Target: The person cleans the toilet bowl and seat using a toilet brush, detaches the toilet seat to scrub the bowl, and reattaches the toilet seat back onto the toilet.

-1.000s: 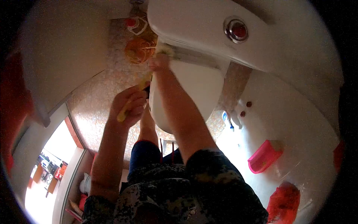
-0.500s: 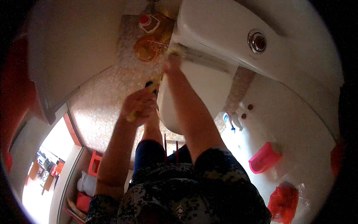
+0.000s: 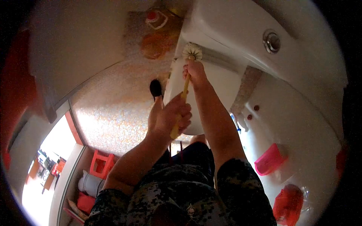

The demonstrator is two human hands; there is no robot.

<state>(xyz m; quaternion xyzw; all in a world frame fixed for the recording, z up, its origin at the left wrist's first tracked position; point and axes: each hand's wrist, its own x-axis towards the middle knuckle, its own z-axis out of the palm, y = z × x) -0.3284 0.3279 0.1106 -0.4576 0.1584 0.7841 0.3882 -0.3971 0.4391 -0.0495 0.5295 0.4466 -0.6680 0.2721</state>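
Observation:
My left hand [image 3: 173,116] is closed around the lower part of a toilet brush's yellow handle [image 3: 186,89]. Further up, near the bristles, my right hand [image 3: 195,71] also grips the handle. The round, pale brush head [image 3: 192,51] shows just beyond my right hand, over the back of the toilet lid. Beneath both forearms lies the white toilet lid [image 3: 218,86], which is down. The cistern [image 3: 230,30] with its round flush button [image 3: 272,41] stands behind it.
On the floor left of the toilet are an orange-brown round item [image 3: 154,46] and a jug with a red cap [image 3: 152,16]. A pink container [image 3: 269,159] and a red bag [image 3: 288,205] are at the right. A red stool [image 3: 102,164] stands lower left.
Both hands have moved right with the brush, from the toilet's left side to over the lid. The brush head is now plainly visible, and the view has shifted slightly.

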